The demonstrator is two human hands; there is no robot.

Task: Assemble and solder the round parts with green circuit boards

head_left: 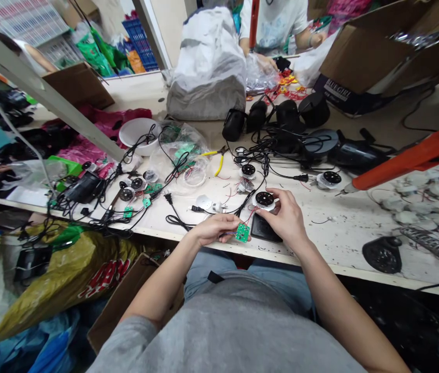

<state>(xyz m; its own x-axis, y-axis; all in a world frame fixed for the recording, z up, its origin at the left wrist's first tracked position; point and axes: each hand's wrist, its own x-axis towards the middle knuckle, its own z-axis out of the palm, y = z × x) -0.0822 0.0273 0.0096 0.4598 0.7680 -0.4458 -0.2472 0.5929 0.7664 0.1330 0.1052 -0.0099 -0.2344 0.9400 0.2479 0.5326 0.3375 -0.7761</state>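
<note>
My left hand (216,228) is closed in a pinch on a small green circuit board (243,232) near the table's front edge. My right hand (284,215) grips a round white part with a black centre (264,199), and thin red wires run from it toward the board. Under my right hand lies a black housing (263,230). Both hands are close together just above the tabletop.
An orange glue gun (409,157) points in from the right. Yellow pliers (218,160), black cables, more round parts (328,179), green boards (128,211) and black housings (383,254) lie around. Another person sits across the table behind a grey bag (207,67). Cardboard boxes stand at the back.
</note>
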